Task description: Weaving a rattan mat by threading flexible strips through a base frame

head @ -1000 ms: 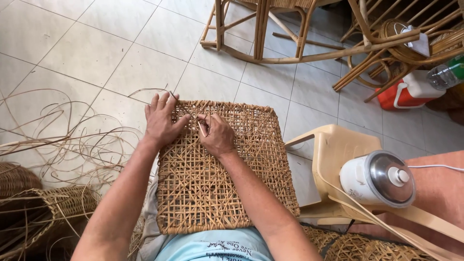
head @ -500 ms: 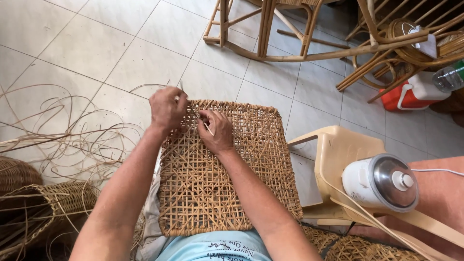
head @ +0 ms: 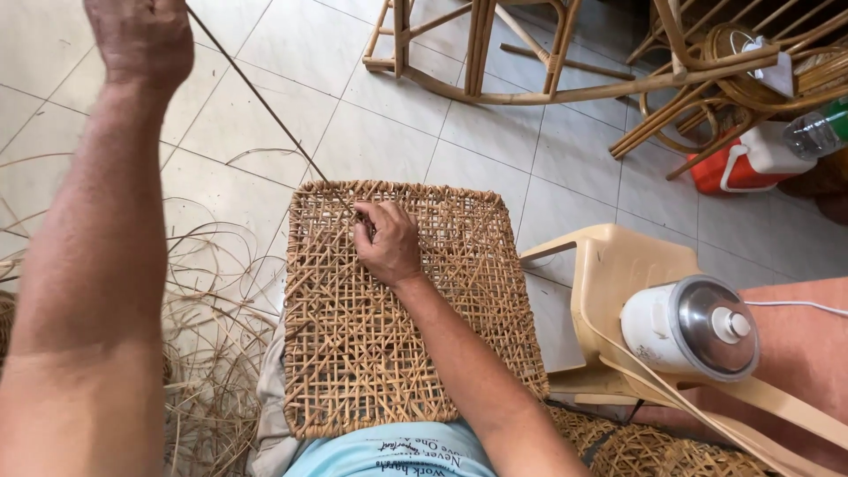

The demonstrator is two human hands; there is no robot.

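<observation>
A square woven cane panel [head: 406, 344] lies across my lap, its open lattice facing up. My right hand [head: 386, 240] rests on its upper middle, fingers pinched at the weave near the far edge. My left hand [head: 141, 40] is raised high at the top left, closed on a thin cane strand [head: 261, 102]. The strand runs taut and diagonal from that hand down to the panel's far edge beside my right fingers.
Loose cane strips [head: 212, 353] pile on the tiled floor at left. A beige plastic chair [head: 618, 274] stands at right with a small white electric pot [head: 689, 329] on it. Rattan furniture frames [head: 548, 53] and a red-and-white jug [head: 746, 159] sit beyond.
My left hand has lifted from the panel's far-left corner up and away to the top left, drawing the strand out long and taut. My right hand stays on the weave.
</observation>
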